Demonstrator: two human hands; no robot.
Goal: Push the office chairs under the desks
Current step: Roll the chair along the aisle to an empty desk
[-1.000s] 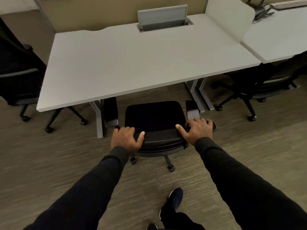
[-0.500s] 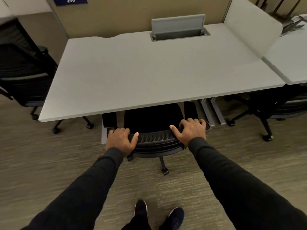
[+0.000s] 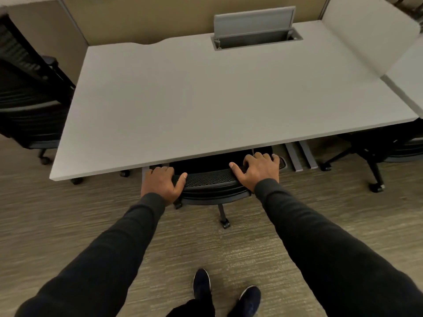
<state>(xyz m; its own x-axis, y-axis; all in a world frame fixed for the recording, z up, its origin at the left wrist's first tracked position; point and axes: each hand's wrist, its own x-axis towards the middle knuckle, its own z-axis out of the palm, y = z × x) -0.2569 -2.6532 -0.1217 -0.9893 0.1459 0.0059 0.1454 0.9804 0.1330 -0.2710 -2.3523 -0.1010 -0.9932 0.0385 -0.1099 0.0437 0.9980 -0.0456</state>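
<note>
Standing on the carpet [image 3: 68,220] in dark shoes [image 3: 201,281], feet drawn closer together than a second ago. Reaching forward in black sleeves [image 3: 320,243]. Gripping the office chair [image 3: 212,196] by the top of its mesh backrest [image 3: 208,179], left hand [image 3: 163,183] and right hand [image 3: 257,171] both curled over the rim, thumbs laid along the near edge. Rolled further in than a second ago: seat now almost wholly hidden beneath the grey desk [image 3: 206,99], backrest just short of the front edge, one caster [image 3: 225,224] trailing behind. Judged nearly done for this chair; one short shove, then release. Beyond, an open cable hatch [image 3: 254,28], a white divider [image 3: 366,35], and two more black chairs, the left one [image 3: 27,92] standing in the open, the right one [image 3: 384,145] showing below the desk's right corner
</note>
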